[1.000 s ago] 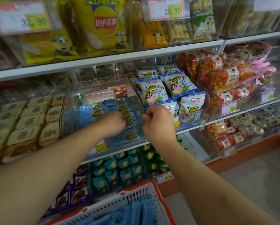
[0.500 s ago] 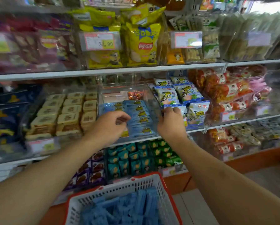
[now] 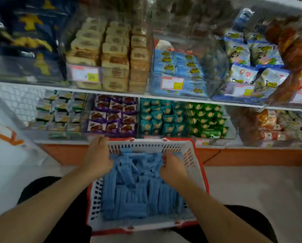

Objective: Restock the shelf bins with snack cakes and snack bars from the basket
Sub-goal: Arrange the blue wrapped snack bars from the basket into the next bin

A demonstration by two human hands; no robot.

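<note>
I take the white basket [image 3: 196,174] with its red rim as my landmark. It sits low in front of me, packed with blue snack bars [image 3: 132,188] standing on edge and lying loose on top. My left hand [image 3: 97,158] is over the basket's far left corner, fingers bent down at the bars; I cannot tell whether it grips any. My right hand [image 3: 173,166] is on the bars toward the far right, fingers curled into the pile; whether it holds one I cannot tell either.

Just beyond the basket's far rim runs the lower shelf edge [image 3: 164,137], so there is little room there. To the basket's right the floor [image 3: 251,183] lies open.

Above and beyond the basket, a clear bin [image 3: 180,74] holds matching blue packs. Left of that bin stand tan snack cakes [image 3: 115,55]. Directly behind the basket are purple packs [image 3: 111,116], teal packs [image 3: 160,118] and green packs [image 3: 206,118].
</note>
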